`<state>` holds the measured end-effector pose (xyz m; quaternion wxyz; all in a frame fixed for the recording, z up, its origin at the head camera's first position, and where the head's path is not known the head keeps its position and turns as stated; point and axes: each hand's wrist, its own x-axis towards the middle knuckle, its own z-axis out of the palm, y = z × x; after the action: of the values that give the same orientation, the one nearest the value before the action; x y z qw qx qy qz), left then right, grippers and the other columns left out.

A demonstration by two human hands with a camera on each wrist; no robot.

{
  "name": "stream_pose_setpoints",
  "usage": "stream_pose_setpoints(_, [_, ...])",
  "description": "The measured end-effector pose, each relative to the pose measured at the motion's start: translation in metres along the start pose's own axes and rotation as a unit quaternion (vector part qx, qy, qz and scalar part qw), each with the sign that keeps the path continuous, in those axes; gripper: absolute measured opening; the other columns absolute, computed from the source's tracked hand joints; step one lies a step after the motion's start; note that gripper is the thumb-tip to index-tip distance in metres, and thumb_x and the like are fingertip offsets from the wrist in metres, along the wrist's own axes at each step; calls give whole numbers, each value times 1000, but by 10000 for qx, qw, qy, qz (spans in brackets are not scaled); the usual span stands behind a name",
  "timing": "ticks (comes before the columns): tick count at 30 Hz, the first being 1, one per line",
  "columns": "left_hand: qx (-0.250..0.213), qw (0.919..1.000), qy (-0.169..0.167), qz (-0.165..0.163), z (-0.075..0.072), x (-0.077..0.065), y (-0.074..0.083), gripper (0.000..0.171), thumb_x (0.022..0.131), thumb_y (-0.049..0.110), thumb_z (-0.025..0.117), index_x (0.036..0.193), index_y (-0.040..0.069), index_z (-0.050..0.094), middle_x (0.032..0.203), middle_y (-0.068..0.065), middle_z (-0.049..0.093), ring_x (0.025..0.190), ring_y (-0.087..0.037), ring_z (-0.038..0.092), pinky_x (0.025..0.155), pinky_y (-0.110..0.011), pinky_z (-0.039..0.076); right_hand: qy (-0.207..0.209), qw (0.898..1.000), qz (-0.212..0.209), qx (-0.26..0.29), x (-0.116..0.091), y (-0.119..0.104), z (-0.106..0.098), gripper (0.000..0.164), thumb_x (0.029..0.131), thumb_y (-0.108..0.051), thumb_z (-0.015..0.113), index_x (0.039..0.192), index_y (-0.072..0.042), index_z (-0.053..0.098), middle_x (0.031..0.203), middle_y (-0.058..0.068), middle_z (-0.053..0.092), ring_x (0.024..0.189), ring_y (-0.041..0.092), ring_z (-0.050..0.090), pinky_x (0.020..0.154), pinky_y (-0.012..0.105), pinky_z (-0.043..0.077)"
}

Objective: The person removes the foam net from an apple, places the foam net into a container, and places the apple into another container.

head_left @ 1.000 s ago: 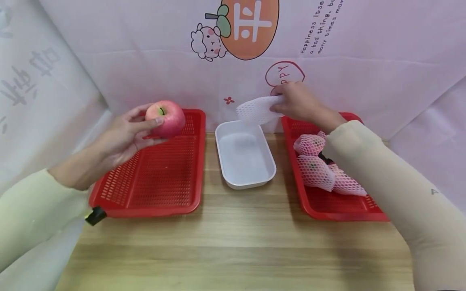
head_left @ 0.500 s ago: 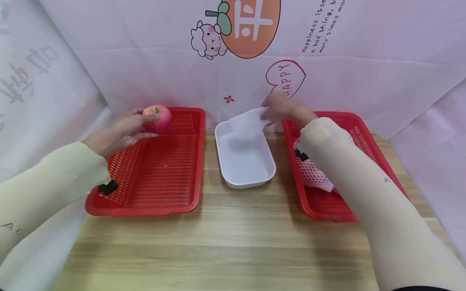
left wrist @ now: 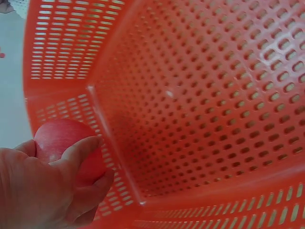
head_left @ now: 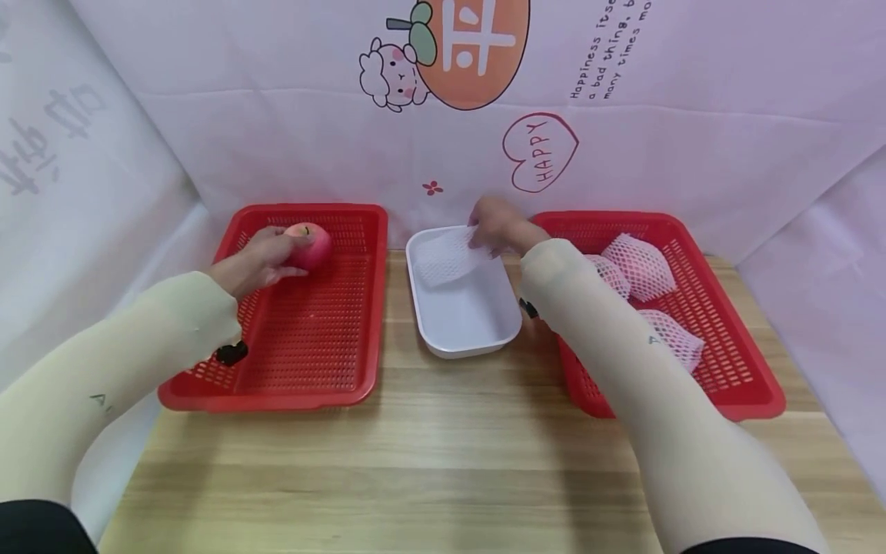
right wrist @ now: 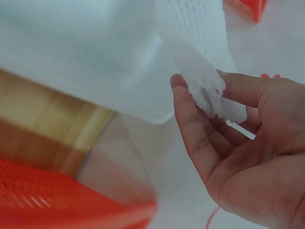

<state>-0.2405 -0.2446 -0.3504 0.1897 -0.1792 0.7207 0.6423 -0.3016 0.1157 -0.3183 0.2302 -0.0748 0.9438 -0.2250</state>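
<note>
A red apple (head_left: 315,248) is gripped in my left hand (head_left: 263,259), over the far part of the left red basket (head_left: 314,369). In the left wrist view, thumb and fingers wrap the apple (left wrist: 62,138) close to the basket's slotted wall. My right hand (head_left: 500,225) pinches one end of a white foam net sleeve (head_left: 446,258), which hangs flat over the white tray (head_left: 471,319). The right wrist view shows the bunched end of the foam net sleeve (right wrist: 205,81) between thumb and fingertips.
At the right stands another red basket (head_left: 741,369) with several pink fruits in foam nets (head_left: 640,267), partly behind my right sleeve. A printed white cloth (head_left: 311,146) rises behind the baskets. The wooden table (head_left: 415,454) stretches toward me.
My left hand has lowered the apple into the left basket's space. My right hand has moved left and down, bringing the foam net sleeve from above the tray into it.
</note>
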Motion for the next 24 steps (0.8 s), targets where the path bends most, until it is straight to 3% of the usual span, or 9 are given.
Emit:
stream_pose_setpoints(6, [37, 9997, 103, -206, -2, 7, -10, 72, 113, 19, 45, 169, 3, 2, 174, -19, 12, 156, -34, 25, 121, -50, 39, 63, 9999, -4, 82, 3, 3, 15, 49, 94, -11, 79, 139, -7, 59, 131, 13, 59, 112, 30, 59, 88, 39, 63])
stream_pose_setpoints(15, [77, 9993, 207, -318, -5, 14, -17, 73, 114, 17, 40, 167, 1, -6, 175, -21, 4, 158, -34, 19, 123, -53, 35, 608, 9913, -421, -1089, 14, 7, 27, 50, 89, -16, 83, 133, -10, 60, 126, 12, 62, 113, 32, 58, 101, 49, 57])
stream_pose_setpoints(20, [280, 9986, 249, -379, -4, 15, -15, 76, 114, 18, 40, 166, 0, -11, 174, -22, 1, 156, -34, 22, 123, -51, 36, 799, 9854, -368, -1456, 27, 10, 27, 52, 89, -18, 84, 134, -10, 58, 127, 13, 60, 119, 33, 56, 105, 52, 54])
stream_pose_setpoints(24, [337, 9978, 248, -510, -3, 15, -14, 77, 114, 17, 37, 164, -2, -18, 174, -22, -4, 158, -35, 19, 123, -51, 35, 792, 9862, -313, -1423, 21, 8, 26, 53, 88, -18, 85, 133, -11, 58, 126, 12, 59, 118, 32, 55, 104, 52, 54])
